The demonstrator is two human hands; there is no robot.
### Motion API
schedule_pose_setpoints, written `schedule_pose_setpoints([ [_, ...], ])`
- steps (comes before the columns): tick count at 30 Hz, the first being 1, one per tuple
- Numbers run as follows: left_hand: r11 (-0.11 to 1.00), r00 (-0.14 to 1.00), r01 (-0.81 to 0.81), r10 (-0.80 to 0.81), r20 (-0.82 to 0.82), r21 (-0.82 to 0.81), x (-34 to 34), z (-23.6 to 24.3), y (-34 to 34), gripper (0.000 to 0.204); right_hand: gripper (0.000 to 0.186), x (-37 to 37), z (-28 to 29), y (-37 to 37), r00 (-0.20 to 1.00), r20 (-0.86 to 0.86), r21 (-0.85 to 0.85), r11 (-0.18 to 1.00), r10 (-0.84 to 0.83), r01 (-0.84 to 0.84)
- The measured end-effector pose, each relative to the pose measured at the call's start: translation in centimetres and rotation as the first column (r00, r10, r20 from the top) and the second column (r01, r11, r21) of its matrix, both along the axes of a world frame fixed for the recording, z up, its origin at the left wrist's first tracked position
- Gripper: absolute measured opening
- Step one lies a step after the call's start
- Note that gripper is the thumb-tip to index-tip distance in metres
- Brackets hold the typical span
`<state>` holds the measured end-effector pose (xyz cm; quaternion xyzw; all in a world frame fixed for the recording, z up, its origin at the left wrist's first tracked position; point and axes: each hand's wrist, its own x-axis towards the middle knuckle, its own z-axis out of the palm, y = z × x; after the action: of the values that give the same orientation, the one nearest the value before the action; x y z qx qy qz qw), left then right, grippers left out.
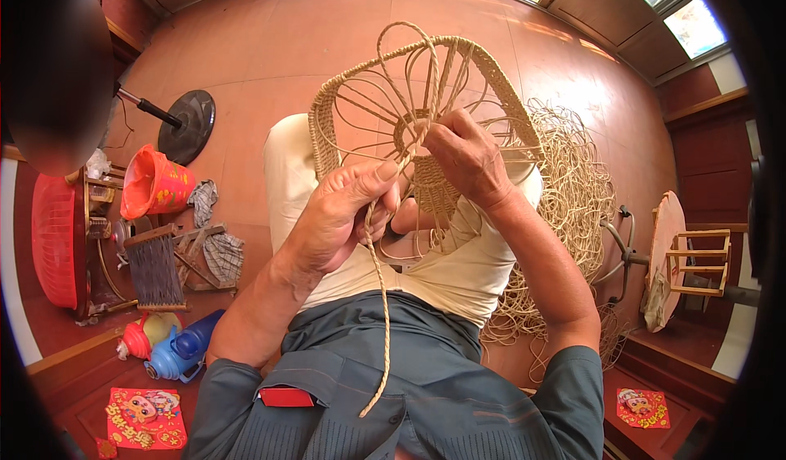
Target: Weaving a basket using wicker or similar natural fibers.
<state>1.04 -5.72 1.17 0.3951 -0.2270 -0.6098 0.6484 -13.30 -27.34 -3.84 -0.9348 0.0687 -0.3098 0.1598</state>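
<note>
Across my lap rests a half-woven basket (pixel 497 75) of tan straw cord, with a braided rim, loose looping strands and a small ring in the middle. A twisted straw rope (pixel 380 284) runs up from over my shirt, through both hands, and on to a loop above the basket's far rim. My left hand (pixel 348 210) pinches this rope between thumb and fingers, in front of the basket. Just beyond it and to the right, my right hand (pixel 467 153) is closed on the same rope near the central ring; its fingertips are partly hidden.
A big heap of loose straw cord (pixel 573 198) lies on the floor beside my right leg. To the left are a red bucket (pixel 155 183), a black round stand base (pixel 187 127), a folding stool (pixel 155 268) and a blue flask (pixel 184 345). A round-topped table (pixel 667 255) stands tipped at right.
</note>
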Motion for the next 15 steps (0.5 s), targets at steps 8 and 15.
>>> schedule_pose_setpoints([
  [8,0.999,1.0,-0.031,0.031,-0.001,-0.024,0.0,0.4,0.2,0.047,0.031,0.0,-0.4,-0.2,1.0,0.022,-0.057,0.998,0.018,-0.017],
  [15,0.999,0.998,-0.026,0.024,-0.051,-0.041,0.1,-0.8,0.5,0.046,0.03,-0.1,-1.0,-0.6,1.0,0.008,-0.124,0.992,0.03,-0.029],
])
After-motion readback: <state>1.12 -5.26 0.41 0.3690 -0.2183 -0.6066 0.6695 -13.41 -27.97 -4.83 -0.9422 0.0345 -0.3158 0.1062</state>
